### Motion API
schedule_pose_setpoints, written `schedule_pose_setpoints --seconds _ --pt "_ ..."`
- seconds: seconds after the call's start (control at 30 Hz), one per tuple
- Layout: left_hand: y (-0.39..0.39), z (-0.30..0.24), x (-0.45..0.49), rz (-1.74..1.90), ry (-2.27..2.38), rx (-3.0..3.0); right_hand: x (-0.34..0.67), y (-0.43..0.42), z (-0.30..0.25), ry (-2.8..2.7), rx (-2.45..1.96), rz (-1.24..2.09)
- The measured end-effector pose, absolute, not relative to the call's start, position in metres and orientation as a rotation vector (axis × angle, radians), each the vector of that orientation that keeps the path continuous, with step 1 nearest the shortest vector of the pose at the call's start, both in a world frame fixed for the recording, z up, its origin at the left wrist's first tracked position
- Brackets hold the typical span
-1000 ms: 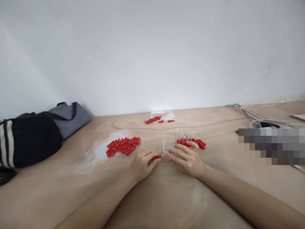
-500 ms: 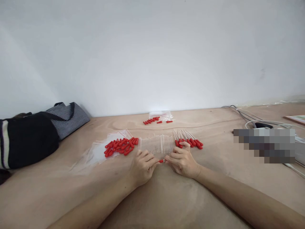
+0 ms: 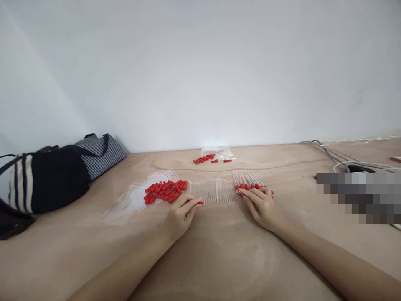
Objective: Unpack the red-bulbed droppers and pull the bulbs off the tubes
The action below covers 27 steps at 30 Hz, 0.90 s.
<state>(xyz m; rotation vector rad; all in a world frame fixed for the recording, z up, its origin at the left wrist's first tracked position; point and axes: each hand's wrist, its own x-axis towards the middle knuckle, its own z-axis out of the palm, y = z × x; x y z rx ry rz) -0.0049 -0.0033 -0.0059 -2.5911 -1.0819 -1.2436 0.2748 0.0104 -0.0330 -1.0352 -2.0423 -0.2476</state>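
Observation:
A red rubber dropper bulb (image 3: 199,202) pokes out from the pinched thumb and fingers of my left hand (image 3: 181,213). My right hand (image 3: 261,205) lies over the red ends of a fanned row of assembled droppers (image 3: 246,179), its fingers together. A thin pale glass tube (image 3: 239,192) shows at those fingertips; the rest of it is hidden. Between my hands a row of clear glass tubes (image 3: 209,188) lies side by side. Left of it, loose red bulbs (image 3: 163,190) are heaped on clear plastic bags (image 3: 131,205).
Farther back are a few red bulbs (image 3: 205,158) and a plastic bag (image 3: 214,150), near the wall. A black bag (image 3: 62,179) and a striped bag (image 3: 105,156) stand at the left. Cables (image 3: 327,152) and a blurred-out object (image 3: 360,194) lie at the right.
My hands have drawn apart from where they met over one red bulb. The right has moved out to the dropper row; the left has shifted slightly away with a bulb. The view has turned a little left.

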Motion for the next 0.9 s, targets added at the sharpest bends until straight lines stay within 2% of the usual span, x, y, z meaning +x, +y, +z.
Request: schedule_pose_setpoints --seconds 0.3,0.5,0.63,0.9 --pt "0.022 0.002 -0.062 -1.118 -1.569 -2.208 0.264 0.022 -0.035 -1.975 -1.082 -0.281" --pt "0.029 0.001 -0.067 -0.969 -1.654 -2.017 0.255 0.023 -0.028 -1.811 -1.248 -0.389" --pt "0.02 0.003 -0.048 -0.991 -1.567 -2.02 0.249 0.028 -0.028 -1.785 -1.306 -0.458" --pt "0.004 0.002 -0.013 -0.931 -1.156 -2.446 0.237 0.039 -0.029 -1.873 -1.282 -0.632"
